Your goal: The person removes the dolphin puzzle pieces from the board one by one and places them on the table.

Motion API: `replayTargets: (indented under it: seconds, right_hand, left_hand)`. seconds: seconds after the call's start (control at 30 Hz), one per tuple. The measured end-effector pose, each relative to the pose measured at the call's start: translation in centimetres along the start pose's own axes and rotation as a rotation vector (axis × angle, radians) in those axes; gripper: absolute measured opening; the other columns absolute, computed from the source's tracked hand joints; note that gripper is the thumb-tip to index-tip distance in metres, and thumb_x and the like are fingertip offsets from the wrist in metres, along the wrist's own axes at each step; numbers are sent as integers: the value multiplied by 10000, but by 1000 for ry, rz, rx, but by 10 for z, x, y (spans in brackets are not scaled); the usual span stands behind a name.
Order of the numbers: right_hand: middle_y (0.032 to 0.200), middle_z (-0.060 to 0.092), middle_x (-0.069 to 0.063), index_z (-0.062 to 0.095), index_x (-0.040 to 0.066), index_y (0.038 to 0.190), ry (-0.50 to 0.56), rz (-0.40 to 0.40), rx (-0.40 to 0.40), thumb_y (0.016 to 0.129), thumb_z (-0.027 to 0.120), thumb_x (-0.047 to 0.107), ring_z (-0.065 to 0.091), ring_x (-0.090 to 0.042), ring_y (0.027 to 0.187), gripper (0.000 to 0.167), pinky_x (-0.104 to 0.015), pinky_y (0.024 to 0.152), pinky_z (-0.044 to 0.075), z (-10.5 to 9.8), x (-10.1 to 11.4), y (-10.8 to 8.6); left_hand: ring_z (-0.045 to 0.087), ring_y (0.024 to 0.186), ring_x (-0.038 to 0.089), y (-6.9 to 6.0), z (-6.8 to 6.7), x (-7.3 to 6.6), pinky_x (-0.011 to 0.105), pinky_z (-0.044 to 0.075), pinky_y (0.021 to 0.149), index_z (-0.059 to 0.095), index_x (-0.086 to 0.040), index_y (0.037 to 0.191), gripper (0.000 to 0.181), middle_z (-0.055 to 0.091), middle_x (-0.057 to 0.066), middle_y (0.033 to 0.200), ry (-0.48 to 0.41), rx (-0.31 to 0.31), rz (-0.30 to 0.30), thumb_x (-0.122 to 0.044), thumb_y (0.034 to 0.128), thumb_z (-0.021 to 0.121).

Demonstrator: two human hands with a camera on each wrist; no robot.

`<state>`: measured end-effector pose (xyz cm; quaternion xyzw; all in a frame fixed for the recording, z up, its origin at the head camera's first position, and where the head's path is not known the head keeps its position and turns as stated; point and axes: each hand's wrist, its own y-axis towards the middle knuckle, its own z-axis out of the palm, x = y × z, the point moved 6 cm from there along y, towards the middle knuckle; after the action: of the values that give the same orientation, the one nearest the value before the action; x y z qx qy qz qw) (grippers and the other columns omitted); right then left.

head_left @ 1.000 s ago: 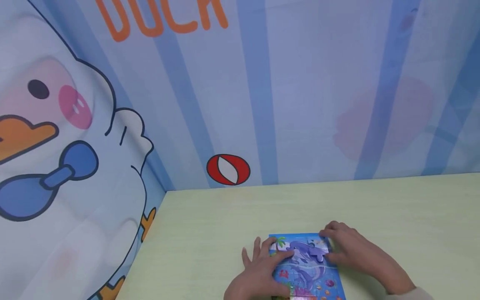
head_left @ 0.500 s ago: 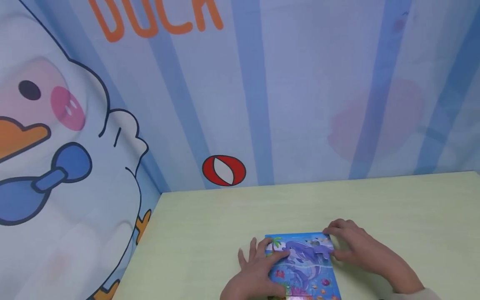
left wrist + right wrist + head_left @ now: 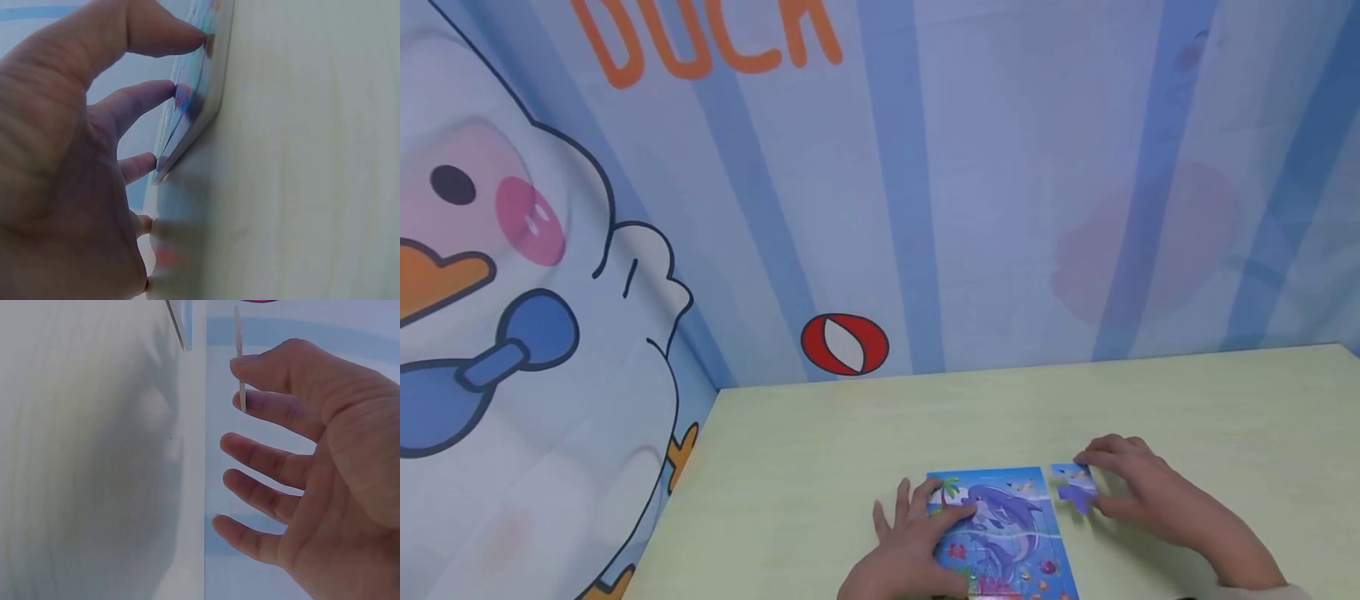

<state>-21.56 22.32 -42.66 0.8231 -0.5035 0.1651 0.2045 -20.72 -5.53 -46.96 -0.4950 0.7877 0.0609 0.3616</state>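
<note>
A jigsaw puzzle (image 3: 1011, 512) with a purple dolphin sea picture lies flat on the table in the head view. My left hand (image 3: 898, 542) rests over its left side, fingers spread and tips touching the surface; the left wrist view shows the thumb on the puzzle's face (image 3: 187, 115) too. To the right of the puzzle, my right hand (image 3: 1165, 500) pinches a loose puzzle piece (image 3: 1077, 486), blue and purple. Seen edge-on in the right wrist view, this thin piece (image 3: 238, 331) sits between thumb and index finger, above the table, while the other fingers extend apart.
The pale green table (image 3: 820, 467) reaches back to a striped blue cloth backdrop (image 3: 1000, 208). On the left hangs a cloth printed with a large white duck (image 3: 580, 417).
My right hand has drawn the puzzle piece off the puzzle's upper right and carried it rightward, so a gap now separates them. My left hand stays on the puzzle.
</note>
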Motion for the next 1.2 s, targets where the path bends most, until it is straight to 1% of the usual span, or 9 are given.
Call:
replayTargets:
  seconds: [0.23,0.33,0.4,0.47,0.73,0.87,1.03,1.2]
  right_hand:
    - [1202,617,-127,703,23,1189,-42,9,-29,812,820,138,547,-356,1076,411,-498,819,488,-6,-11,-7]
    - [1197,619,-141,701,10,1187,-51,19,-22,813,824,145,548,-367,1070,416,-500,815,488,-9,-17,-10]
    - [1195,617,-163,698,-7,1183,-51,26,-16,811,829,147,547,-393,1071,424,-522,820,490,-11,-20,-11]
    - [1199,617,-169,699,-9,1180,-51,49,-3,814,829,153,544,-402,1078,421,-530,827,491,-13,-24,-13]
    - [1203,620,-177,704,-8,1172,-52,99,41,827,815,167,534,-405,1083,402,-512,822,494,-16,-35,-18]
    - [1190,624,-183,705,-16,1158,-54,104,43,820,814,151,537,-417,1072,393,-506,813,492,-19,-41,-21]
    - [1180,621,-187,708,-19,1138,-54,115,53,806,811,125,531,-413,1059,377,-451,787,491,-21,-49,-25]
    - [1166,626,-186,712,-22,1119,-66,120,55,794,816,122,533,-423,1052,371,-459,790,486,-22,-58,-28]
  left_hand:
    - [-49,1515,456,0,0,0,779,-78,1058,539,-412,1445,830,196,51,1630,-11,10,-6,-316,659,788]
    - [-41,1515,458,0,0,0,780,-75,1059,540,-412,1443,820,203,56,1626,-12,12,-8,-323,668,793]
    - [-39,1514,459,0,0,0,780,-76,1058,542,-405,1444,812,204,60,1625,-17,13,-7,-325,675,792]
    - [-42,1514,459,0,0,0,780,-80,1058,544,-401,1444,808,205,60,1624,-21,13,-6,-319,678,787]
    - [-55,1515,456,1,0,1,780,-88,1055,543,-405,1447,813,200,54,1628,-34,16,-6,-291,676,778]
    - [-53,1514,462,2,0,1,781,-82,1057,537,-400,1454,807,195,62,1632,-29,26,-8,-295,691,777]
    - [-44,1512,470,1,0,1,787,-70,1055,536,-380,1461,798,197,71,1630,-24,24,-1,-303,702,771]
    - [-38,1512,469,2,0,0,785,-69,1057,540,-381,1455,795,203,69,1627,-21,16,-1,-308,702,781]
